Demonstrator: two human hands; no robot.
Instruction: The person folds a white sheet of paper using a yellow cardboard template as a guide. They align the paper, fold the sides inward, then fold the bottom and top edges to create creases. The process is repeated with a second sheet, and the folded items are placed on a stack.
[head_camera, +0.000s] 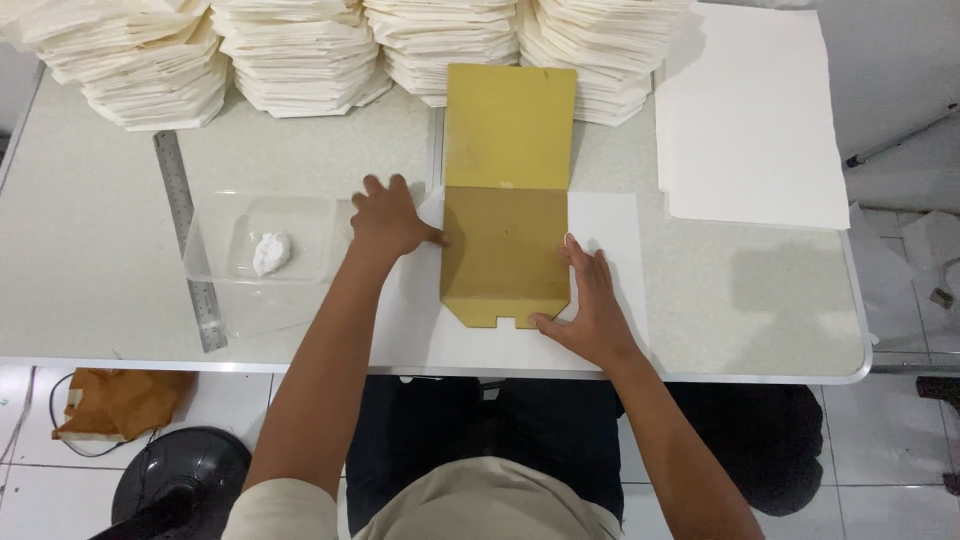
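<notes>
While left hand (388, 215) and right hand (590, 305) flank yellow template (505, 250), white sheet (605, 225) seemingly underneath

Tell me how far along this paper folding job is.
Done: stacks of folded paper line the table's back edge. In hand: left hand and right hand press a yellow template onto a white sheet; no fold yet. Left: the flat sheet pile.

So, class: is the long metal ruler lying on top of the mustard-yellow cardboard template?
No: the metal ruler lies on the table left of the clear plastic tray, well apart from the mustard-yellow cardboard template.
</notes>
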